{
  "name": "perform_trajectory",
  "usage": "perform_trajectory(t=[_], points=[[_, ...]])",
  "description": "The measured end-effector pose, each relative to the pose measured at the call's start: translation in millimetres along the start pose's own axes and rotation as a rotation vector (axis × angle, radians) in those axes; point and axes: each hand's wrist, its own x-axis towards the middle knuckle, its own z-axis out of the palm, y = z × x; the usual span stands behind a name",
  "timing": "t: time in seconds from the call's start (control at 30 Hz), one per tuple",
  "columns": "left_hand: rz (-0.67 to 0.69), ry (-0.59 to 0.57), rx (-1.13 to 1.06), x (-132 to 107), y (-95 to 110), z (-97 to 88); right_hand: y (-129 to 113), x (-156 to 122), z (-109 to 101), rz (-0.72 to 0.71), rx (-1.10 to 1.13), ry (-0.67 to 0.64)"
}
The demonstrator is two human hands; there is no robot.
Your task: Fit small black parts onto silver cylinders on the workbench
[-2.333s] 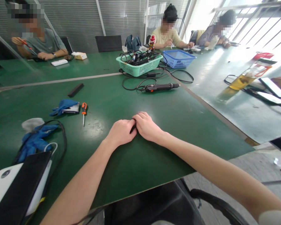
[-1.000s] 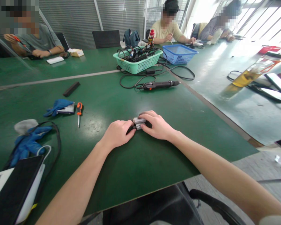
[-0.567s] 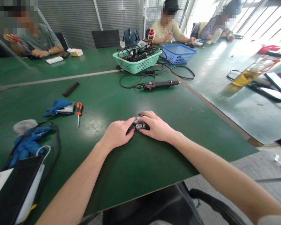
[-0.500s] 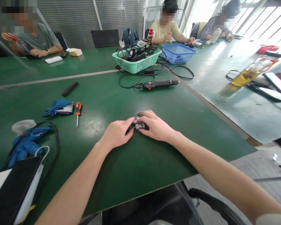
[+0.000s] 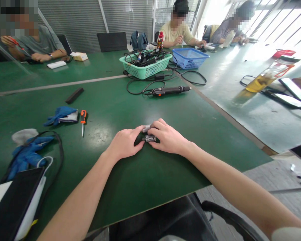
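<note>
Both bare hands are together at the middle of the table, narrow, working one small item. The left hand (image 5: 123, 142) rests palm-down, its fingertips against a slim silver piece (image 5: 146, 128). The right hand (image 5: 167, 136) is curled over a small silver metal part (image 5: 149, 138), which sits just beside the left fingertips and close to the tabletop. The grip looks like a light pinch, but exact finger contact is partly hidden.

Step in hand looks like close fitting or checking of these small metal bits, with both hands on them. Judging from this, the next move calls for steady fingers, as the bits are tiny and sit tight together.

Against the picture half a second back, the two silver bits show further apart and the right fingers sit higher.

On the dark green tabletop (image 5: 115, 187): an orange-and-black screwdriver (image 5: 83, 117) at 10 o'clock, a black corded electric screwdriver (image 5: 169, 89) at 12, a mint-green plastic basket (image 5: 145, 72) of cables beyond it.
</note>
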Motion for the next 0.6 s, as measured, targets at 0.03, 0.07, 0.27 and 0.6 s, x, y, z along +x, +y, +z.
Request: perform_trajectory(t=[0.03, 0.07, 0.27, 0.6], points=[[0.0, -0.001, 0.004, -0.2, -0.2, 0.3, -0.1, 0.2, 0.8, -0.002, 0.0, -0.002], [-0.001, 0.0, 0.007, -0.4, -0.4, 0.7, -0.1, 0.2, 1.6, -0.002, 0.002, -0.004], [0.005, 0.008, -0.007, -0.8, -0.3, -0.2, 0.6, 0.2, 2.2, 0.008, 0.028, -0.008], [0.116, 0.025, 0.017, -1.5, -3.2, 5.6, 0.5, 0.4, 0.8, -0.018, 0.024, -0.032]])
